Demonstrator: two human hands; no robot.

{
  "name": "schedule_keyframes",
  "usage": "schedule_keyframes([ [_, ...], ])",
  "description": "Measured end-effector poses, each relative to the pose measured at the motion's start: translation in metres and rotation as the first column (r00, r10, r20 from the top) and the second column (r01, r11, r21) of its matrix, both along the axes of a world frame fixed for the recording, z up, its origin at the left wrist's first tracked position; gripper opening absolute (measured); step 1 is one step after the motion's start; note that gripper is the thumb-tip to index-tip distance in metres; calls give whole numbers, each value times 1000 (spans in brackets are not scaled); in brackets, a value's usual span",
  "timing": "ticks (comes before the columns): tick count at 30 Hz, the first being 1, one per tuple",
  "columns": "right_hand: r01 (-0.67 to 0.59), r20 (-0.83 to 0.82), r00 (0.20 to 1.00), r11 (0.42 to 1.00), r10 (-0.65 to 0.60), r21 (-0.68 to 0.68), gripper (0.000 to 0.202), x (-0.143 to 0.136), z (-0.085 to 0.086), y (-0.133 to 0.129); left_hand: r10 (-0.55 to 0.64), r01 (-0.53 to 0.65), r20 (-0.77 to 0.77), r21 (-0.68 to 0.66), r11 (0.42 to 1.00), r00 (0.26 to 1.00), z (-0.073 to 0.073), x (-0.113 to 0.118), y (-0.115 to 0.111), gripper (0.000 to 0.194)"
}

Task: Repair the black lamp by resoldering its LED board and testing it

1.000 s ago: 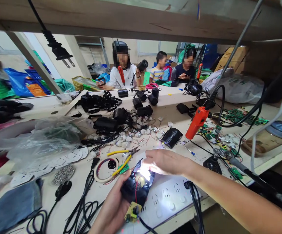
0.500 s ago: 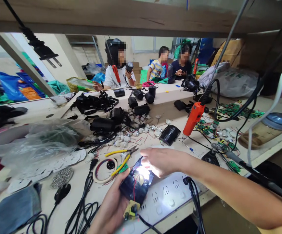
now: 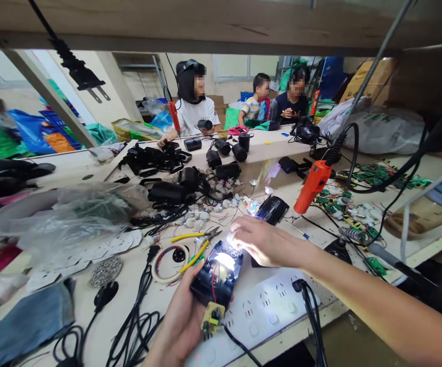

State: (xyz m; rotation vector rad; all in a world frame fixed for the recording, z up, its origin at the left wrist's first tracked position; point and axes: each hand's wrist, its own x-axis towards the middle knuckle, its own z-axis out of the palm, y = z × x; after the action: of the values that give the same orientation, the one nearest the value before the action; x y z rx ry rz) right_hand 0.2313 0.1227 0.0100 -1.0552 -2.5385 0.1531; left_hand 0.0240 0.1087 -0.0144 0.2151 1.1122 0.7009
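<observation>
My left hand [image 3: 185, 306] is wrapped round a black plastic housing [image 3: 215, 283], open side up, with a bright lit lamp [image 3: 223, 261] inside. A small yellowish circuit board [image 3: 212, 318] hangs by a red wire at the housing's near end. At the far end, the fingers of my right hand [image 3: 255, 239] are pinched together over a clear, shiny piece [image 3: 229, 248]; glare blurs its shape. Yellow-handled cutting pliers [image 3: 196, 255] lie left of the housing, across a roll of tape [image 3: 160, 272].
A white power strip [image 3: 259, 311] lies under my hands. An orange electric screwdriver [image 3: 312, 186] hangs at right, near another black housing [image 3: 272, 209]. Loose bulbs and wires, circuit boards [image 3: 385, 176], black cables [image 3: 137, 316] and plastic bags [image 3: 72, 219] cover the bench. Several people sit opposite.
The lamp's glare has shifted, and light now falls across the bench beyond the housing. My right hand has lifted slightly at the far end. The person opposite has lowered a black object.
</observation>
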Motion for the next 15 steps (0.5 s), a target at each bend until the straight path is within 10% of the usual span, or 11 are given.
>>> schedule_keyframes([
  [15,160,-26,986,985,-162,-63,18,-12,-28,-1,-29,28,49,15,999,998,3,6,-3,25],
])
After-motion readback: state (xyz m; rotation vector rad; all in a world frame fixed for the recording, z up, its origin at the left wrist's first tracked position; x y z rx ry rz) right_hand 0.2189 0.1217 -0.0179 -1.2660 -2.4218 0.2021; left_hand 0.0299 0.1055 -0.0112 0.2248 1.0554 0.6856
